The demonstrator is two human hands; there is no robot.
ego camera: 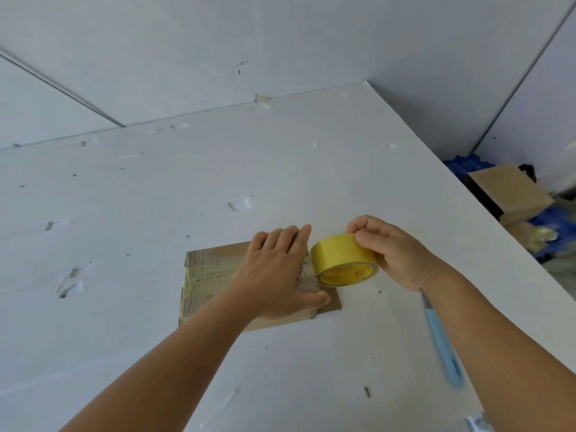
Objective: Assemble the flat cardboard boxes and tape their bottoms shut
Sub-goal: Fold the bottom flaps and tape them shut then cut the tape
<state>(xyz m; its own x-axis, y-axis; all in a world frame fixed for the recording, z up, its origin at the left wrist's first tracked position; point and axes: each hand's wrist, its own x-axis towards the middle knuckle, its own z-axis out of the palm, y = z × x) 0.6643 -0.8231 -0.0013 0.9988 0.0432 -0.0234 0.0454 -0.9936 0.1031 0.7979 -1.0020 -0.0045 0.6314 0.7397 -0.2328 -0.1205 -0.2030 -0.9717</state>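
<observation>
White table (280,169) fills the frame; at centre, a brown box (212,275) bears yellowish tape, left hand (277,272) pressing flat, right hand (396,254) gripping the yellow roll (339,257).

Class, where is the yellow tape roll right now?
Head view: the yellow tape roll sits right of centre, gripped by the right hand, at the cardboard box's right edge.

Red print on inner cardboard core of yellow tape roll (343,260), just below right hand (392,251) fingertips: characters too blurred to read. No other legible text, labels, numbers.
</observation>
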